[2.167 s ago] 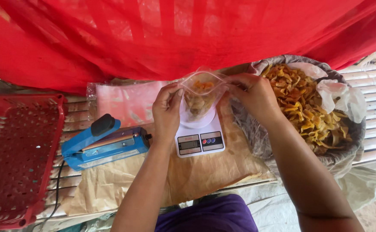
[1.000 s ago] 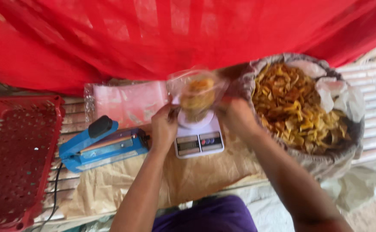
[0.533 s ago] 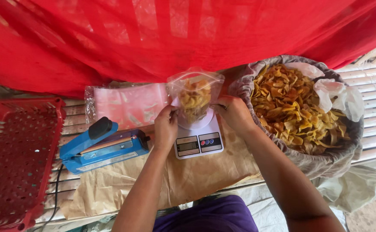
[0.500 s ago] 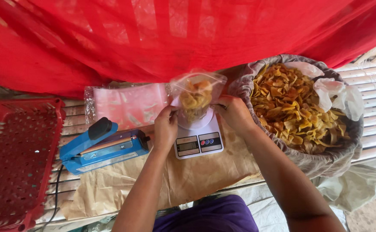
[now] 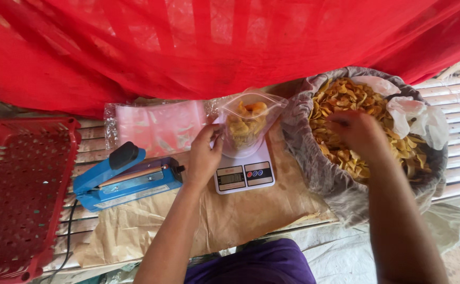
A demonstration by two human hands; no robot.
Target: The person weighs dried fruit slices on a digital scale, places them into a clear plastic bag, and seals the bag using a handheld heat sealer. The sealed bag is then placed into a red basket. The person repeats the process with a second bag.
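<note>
**Left hand steadies the bag, right hand over the chips**

Both hands are well apart in the head view, the only one there is. The left hand rests at the left side of a clear plastic bag, fingers curled against its wall, thumb toward the open rim; whether it truly pinches the plastic or only touches it, I cannot tell. The right hand is out over the basket of chips, palm down, fingers bent into the heap of yellow fried chips — it is blurred, so whether it has closed on any chips cannot be told.

The bag stands upright on the platform of a small white digital scale. Its long axis runs vertically, mouth open toward the camera and the red cloth hanging behind, bottom on the scale. It is partly filled with the same yellow chips.

Left of the scale lies a blue heat sealer, its long bar running left to right, handle end raised at the left. Behind it sits a stack of pink-tinted plastic bags. A red perforated crate fills the left edge. Brown paper is spread beneath scale and sealer.

Half a second ago both hands were at the bag, one on each side. Since then the right hand has left it and swung over to the basket, while the left stays put — the bag remains standing on the scale.
</note>
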